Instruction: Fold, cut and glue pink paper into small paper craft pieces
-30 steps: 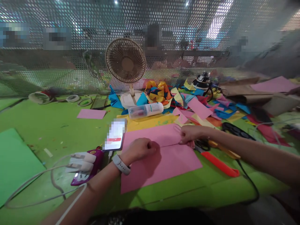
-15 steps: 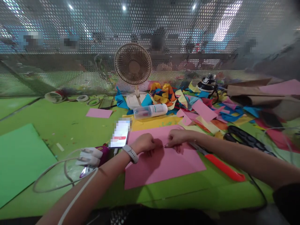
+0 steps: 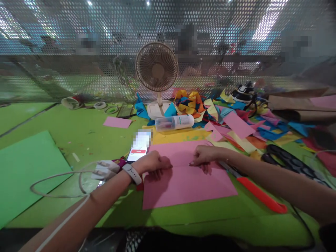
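Sitting closer together than at first, left hand (image 3: 152, 163) and right hand (image 3: 203, 156) touch pink paper (image 3: 191, 185), each grip unclear.

The pink sheet (image 3: 194, 189) is a large, plain, matte rectangle, spread flat and slightly askew on the green table (image 3: 199, 217). A thin line crosses its middle from side to side. Its far edge meets the yellow paper (image 3: 181, 135); its near corners look square and uncurled.
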The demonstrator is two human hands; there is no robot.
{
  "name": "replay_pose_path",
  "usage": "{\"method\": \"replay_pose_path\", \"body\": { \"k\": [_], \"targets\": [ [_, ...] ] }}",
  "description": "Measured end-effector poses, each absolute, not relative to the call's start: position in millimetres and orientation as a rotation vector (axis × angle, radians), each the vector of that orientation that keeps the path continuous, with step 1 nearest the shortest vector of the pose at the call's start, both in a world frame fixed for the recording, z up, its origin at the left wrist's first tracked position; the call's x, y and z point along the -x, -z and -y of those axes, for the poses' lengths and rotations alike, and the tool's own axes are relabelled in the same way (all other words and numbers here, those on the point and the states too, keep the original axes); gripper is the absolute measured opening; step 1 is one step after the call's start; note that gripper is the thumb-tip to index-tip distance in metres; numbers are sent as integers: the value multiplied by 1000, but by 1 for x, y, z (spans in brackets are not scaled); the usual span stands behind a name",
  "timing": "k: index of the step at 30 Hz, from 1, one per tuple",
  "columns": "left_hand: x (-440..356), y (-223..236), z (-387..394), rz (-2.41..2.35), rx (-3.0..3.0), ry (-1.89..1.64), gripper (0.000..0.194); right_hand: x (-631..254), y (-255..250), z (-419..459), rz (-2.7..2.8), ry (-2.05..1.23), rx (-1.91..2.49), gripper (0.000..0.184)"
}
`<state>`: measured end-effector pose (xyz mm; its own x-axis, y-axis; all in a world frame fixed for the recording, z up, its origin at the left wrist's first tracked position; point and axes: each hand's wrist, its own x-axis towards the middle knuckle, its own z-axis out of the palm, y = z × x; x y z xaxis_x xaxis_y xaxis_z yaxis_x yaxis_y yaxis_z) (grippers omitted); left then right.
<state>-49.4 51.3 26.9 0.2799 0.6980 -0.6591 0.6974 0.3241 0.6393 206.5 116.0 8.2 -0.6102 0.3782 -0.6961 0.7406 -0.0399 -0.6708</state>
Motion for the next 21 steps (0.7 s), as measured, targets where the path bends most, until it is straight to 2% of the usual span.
{"method": "replay_pose_path", "body": {
  "k": [12, 15, 17, 19, 21],
  "targets": [
    [73, -47, -15, -1643, -1391, -9, 55, -207, -9, -112, -2048, 1538, -1152, 46],
    [56, -54, -7, -1853, -1805, -26, 48, -205, -19, -103, -2197, 1372, -1200, 41],
    [42, -52, -4, -1897, -2167, -137, 36, -204, -27, -93, -2363, 1200, -1265, 34],
    [32, -44, -4, -1656, -2516, -264, 22, -203, -34, -81, -2531, 1012, -1338, 24],
    [27, -33, -6, -1462, -2707, -307, 20, -203, -38, -69, -2706, 777, -1307, 14]
  ]
}}
